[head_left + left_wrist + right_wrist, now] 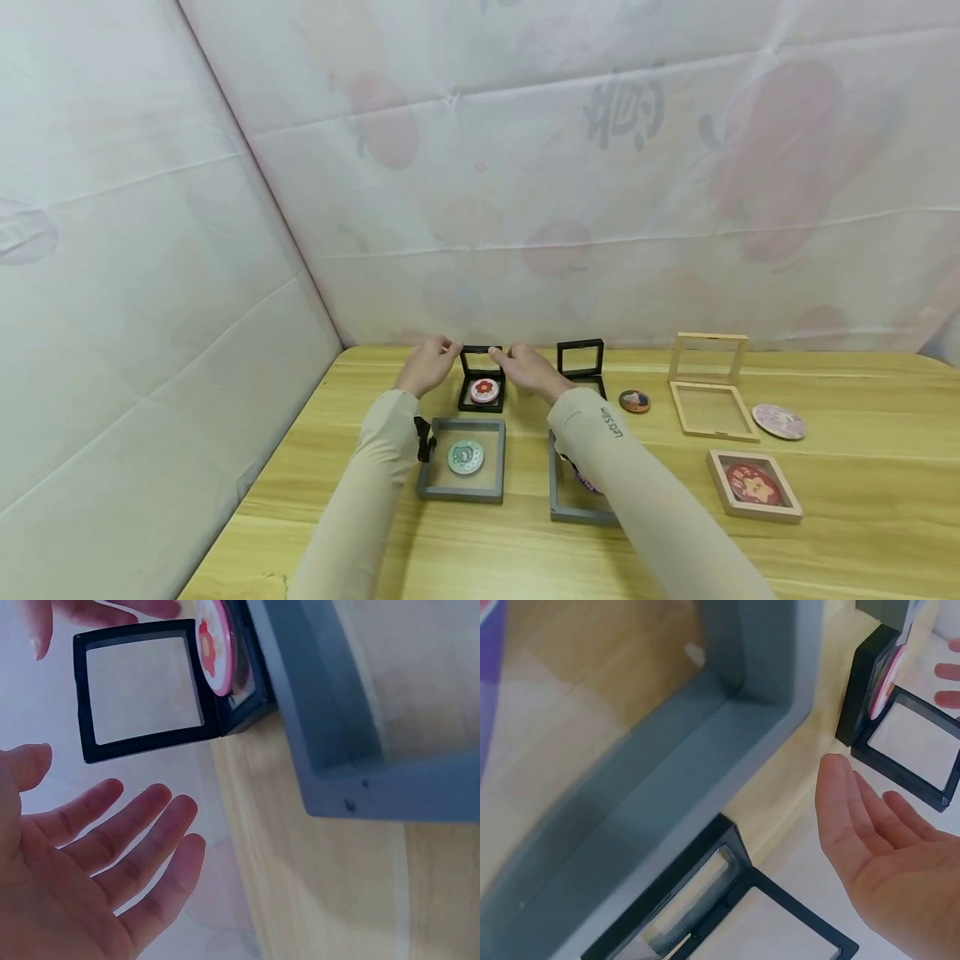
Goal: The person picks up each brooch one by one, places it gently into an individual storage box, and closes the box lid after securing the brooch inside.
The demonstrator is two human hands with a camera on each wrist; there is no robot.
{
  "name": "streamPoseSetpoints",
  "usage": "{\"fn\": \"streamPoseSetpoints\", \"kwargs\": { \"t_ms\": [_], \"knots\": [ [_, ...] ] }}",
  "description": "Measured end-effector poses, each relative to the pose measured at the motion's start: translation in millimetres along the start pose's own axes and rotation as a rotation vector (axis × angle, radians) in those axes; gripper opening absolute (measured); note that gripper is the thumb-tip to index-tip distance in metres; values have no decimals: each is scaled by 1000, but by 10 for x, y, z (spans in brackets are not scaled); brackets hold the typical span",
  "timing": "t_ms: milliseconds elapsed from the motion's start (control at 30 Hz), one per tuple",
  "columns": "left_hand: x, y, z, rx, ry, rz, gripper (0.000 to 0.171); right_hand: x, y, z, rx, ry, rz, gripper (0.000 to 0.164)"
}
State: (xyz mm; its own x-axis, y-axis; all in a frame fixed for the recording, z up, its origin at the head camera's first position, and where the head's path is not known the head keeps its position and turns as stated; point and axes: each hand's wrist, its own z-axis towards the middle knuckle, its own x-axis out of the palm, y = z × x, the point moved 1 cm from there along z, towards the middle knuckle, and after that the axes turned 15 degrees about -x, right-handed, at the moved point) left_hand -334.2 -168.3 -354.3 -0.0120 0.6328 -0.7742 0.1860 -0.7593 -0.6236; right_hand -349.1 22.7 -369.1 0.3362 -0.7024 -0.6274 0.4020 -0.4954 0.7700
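Note:
A small black display frame (481, 408) stands at the back of the table with its lid raised. A white round badge (484, 390) with a red flower and pink rim lies in its base. To the left of the lid is my left hand (431, 367), its fingers loosely spread and apart from the frame in the left wrist view. My right hand (531, 372) is on the lid's other side. Its fingers (840, 799) extend close to the frame, holding nothing; whether a fingertip touches the lid I cannot tell.
Nearer me are a grey frame (499, 467) with a teal badge (466, 457) and another grey frame (553, 492), partly under my right forearm. Rightward are an open black frame (600, 358), a dark badge (634, 402), an open beige frame (678, 410), a pale purple badge (778, 422) and a beige frame (787, 513) holding a red badge.

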Motion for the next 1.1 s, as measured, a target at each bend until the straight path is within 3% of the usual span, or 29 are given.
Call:
{"fn": "streamPoseSetpoints", "kwargs": {
  "t_ms": [133,600,900,1100],
  "knots": [
    [32,-2,20,-11,41,-48,53,22,-6,14,36,10,56,61],
    [238,4,62,-118,169,-167,65,61,5,10,76,-10,78,63],
    [214,-11,34,-98,145,-111,62,66,52,0,40,-23,62,60],
    [201,-9,23,-106,165,-115,62,89,51,-5,37,-46,62,52]
  ]
}}
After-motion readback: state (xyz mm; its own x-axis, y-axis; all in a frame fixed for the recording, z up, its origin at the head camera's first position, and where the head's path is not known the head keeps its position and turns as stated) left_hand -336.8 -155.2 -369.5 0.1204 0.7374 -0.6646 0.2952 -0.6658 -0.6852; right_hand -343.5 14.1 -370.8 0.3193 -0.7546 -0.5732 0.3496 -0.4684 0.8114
